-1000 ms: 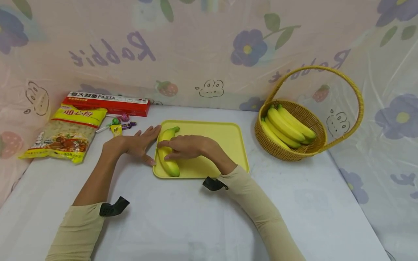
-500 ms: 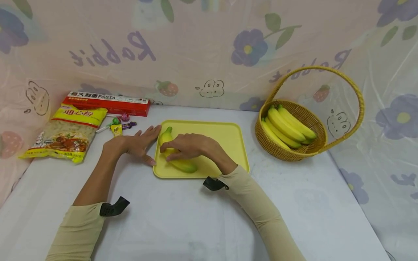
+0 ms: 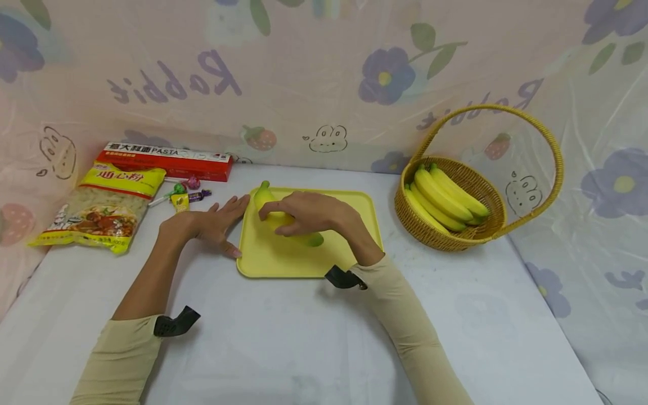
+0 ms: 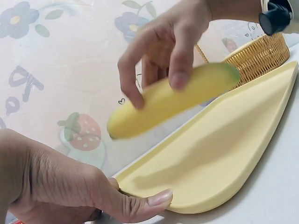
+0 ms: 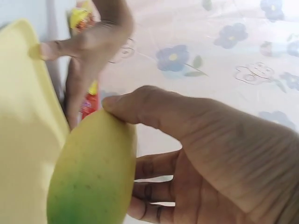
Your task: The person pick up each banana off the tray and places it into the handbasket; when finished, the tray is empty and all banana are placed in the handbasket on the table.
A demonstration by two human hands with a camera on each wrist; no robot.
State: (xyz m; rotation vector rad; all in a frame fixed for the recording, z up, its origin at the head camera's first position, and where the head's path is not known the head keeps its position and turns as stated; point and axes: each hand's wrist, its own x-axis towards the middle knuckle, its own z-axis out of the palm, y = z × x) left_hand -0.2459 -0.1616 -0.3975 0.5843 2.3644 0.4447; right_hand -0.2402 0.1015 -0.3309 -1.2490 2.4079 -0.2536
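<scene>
My right hand (image 3: 314, 212) holds a single yellow banana (image 4: 177, 105) between thumb and fingers. In the left wrist view the banana is up off the yellow tray (image 4: 219, 149), with a shadow falling on the tray below. The right wrist view shows the banana's greenish end (image 5: 88, 191) close up. My left hand (image 3: 212, 225) lies spread at the tray's left edge, its thumb on the rim and its fingers straight along the side. Part of the banana is hidden behind the right hand in the head view.
A wicker basket (image 3: 435, 239) with a tall handle stands to the tray's right and holds several bananas (image 3: 445, 194). On the left lie a yellow food packet (image 3: 101, 208), a red pasta box (image 3: 197, 169) and some small candies (image 3: 189, 197). A patterned curtain (image 3: 304, 84) hangs behind.
My right hand has raised the banana from the tray's left side and moved it away from me and rightward, turning it from upright in view to slanting. The left hand stayed put.
</scene>
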